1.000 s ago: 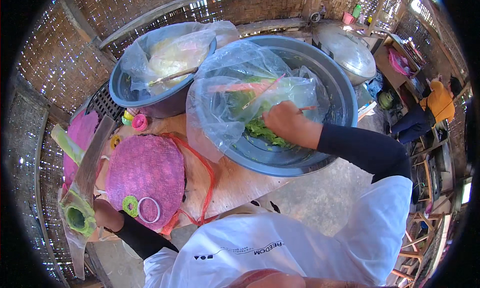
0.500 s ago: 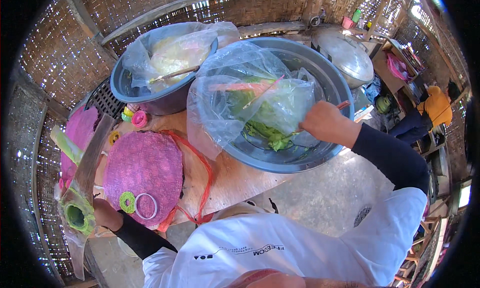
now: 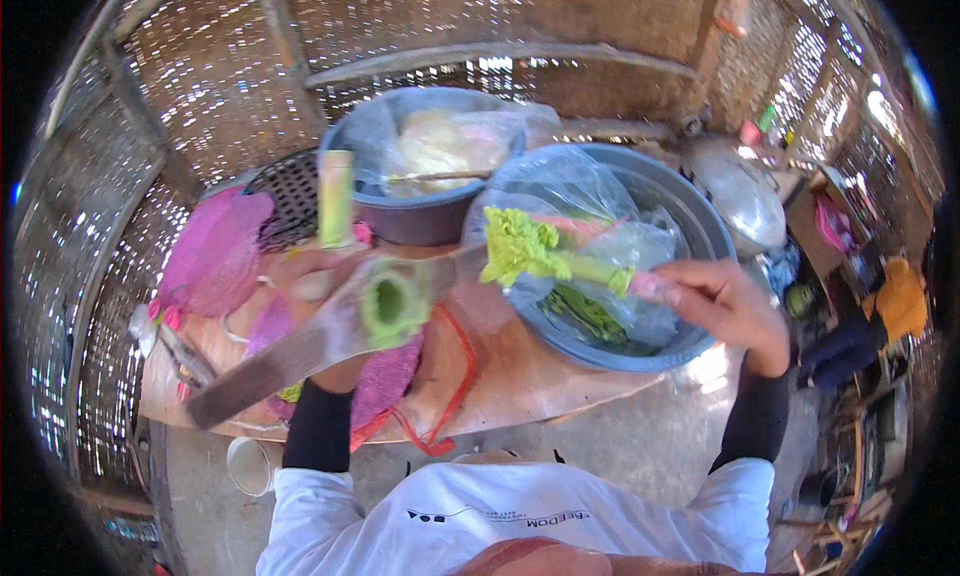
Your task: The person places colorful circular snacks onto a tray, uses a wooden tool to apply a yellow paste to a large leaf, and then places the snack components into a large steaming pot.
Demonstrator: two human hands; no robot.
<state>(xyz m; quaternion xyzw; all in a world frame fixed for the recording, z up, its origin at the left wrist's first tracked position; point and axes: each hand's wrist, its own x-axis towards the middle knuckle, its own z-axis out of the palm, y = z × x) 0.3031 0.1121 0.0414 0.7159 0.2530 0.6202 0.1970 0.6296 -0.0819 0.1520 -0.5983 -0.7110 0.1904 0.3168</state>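
Observation:
In my left hand (image 3: 318,273) is a wooden board tool (image 3: 262,366); my fingers are wrapped round it near a pale green cylinder (image 3: 337,198). Its round hole (image 3: 389,299) is rimmed with green paste and faces up. My right hand (image 3: 725,311) grips a stick (image 3: 592,272) with a lump of soft green dough (image 3: 522,246) on its far end. The lump is just right of the board, apart from or touching it, I cannot tell. Below the stick, a large grey-blue basin (image 3: 708,219) holds clear plastic (image 3: 650,244) and more green dough (image 3: 590,314).
A second basin (image 3: 342,161) with plastic-covered pale dough stands behind. Pink round mats (image 3: 215,251) and a red plastic strip (image 3: 465,371) lie on the wooden table (image 3: 500,396). A lidded pot (image 3: 745,201) stands at the right; a person in orange (image 3: 900,298) is farther right.
My right hand has come up out of the basin with dough on the stick. My left hand has brought the board tool up and right, over the mat, near the dough.

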